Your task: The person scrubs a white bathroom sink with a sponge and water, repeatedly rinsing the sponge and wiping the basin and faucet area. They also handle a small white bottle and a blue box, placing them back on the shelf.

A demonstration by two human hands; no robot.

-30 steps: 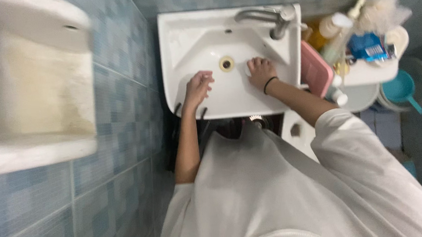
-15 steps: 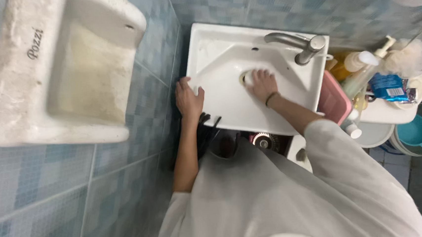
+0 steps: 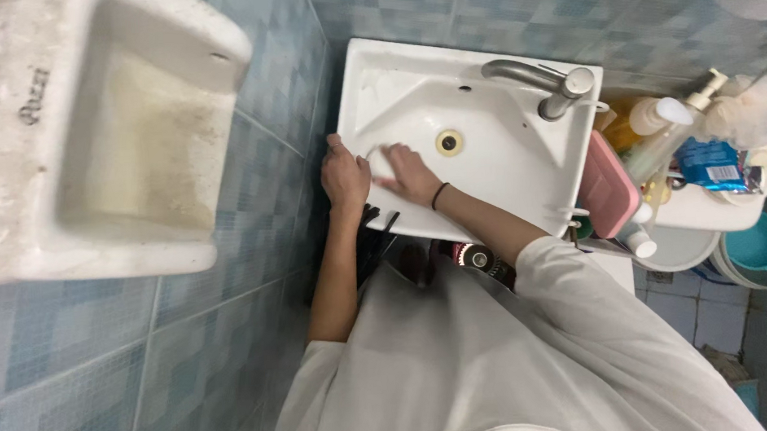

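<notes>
while pressed flat and open inside the white sink (image 3: 487, 159) near the drain (image 3: 449, 142), right hand (image 3: 410, 176) rubbing the bowl, left hand (image 3: 345, 175) gripping the sink's edge, probably mid-scrub, next needing a wipe toward the tap (image 3: 543, 83).

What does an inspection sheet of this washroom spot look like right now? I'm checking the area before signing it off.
Surface: white sink, basin bare around the drain.
Job's things: the pictures do not show whether the right hand holds a cloth or sponge.
Clutter: pink tray, pump bottles and a blue packet crowd the side shelf; teal scoop in a bucket below.
Hands: left hand grips the sink's left rim; right hand lies flat on the basin's left slope.
Cables: nothing seen.
Surroundings: blue tiled wall, stained white wall fixture, metal faucet.
</notes>
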